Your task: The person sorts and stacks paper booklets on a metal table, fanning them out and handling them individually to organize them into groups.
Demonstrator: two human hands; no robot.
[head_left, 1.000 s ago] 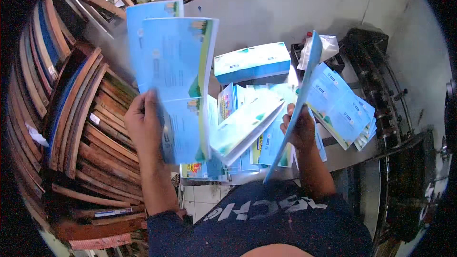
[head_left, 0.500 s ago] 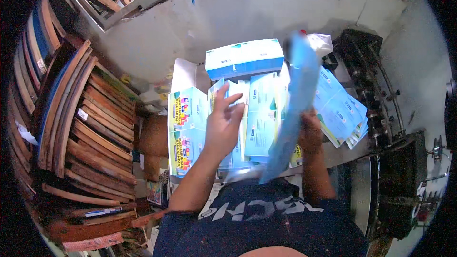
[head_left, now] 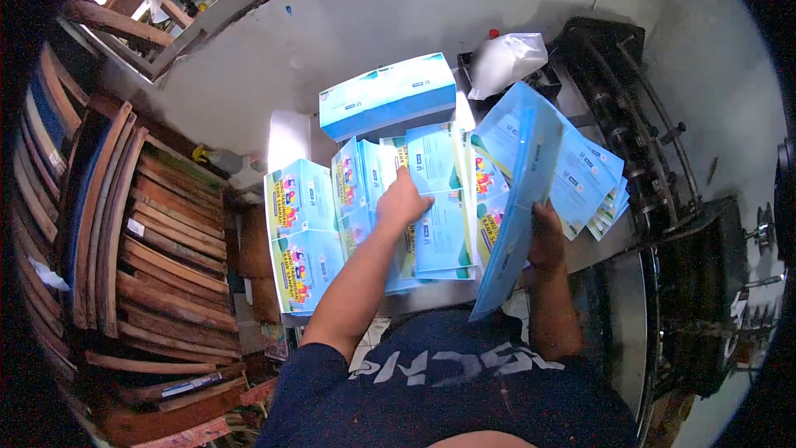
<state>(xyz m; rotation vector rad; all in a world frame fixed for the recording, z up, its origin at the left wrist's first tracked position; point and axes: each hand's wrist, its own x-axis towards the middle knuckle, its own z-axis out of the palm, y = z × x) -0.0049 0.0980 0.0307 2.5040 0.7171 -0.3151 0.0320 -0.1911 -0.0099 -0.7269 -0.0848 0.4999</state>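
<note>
My right hand is wrapped round the edge of a blue printed cover sheet, which stands tilted on edge; whether it is one sheet or several I cannot make out. My left hand rests over the middle pile of printed covers, index finger and thumb stretched apart, with nothing visible in its grasp. Left of that hand lies another pile of yellow and blue covers. Under the raised sheet, more covers show in part. A fanned pile of blue covers lies beyond my right hand.
A tall stack of covers stands at the back against the wall. A white plastic bag sits right of it. Dark machinery borders the table on the right. Wooden frames fill a rack on the left.
The raised blue sheet, blurred before, is now sharper and leans more to the right at the top. My left hand has come down onto the middle pile. The whole view has shifted a little.
</note>
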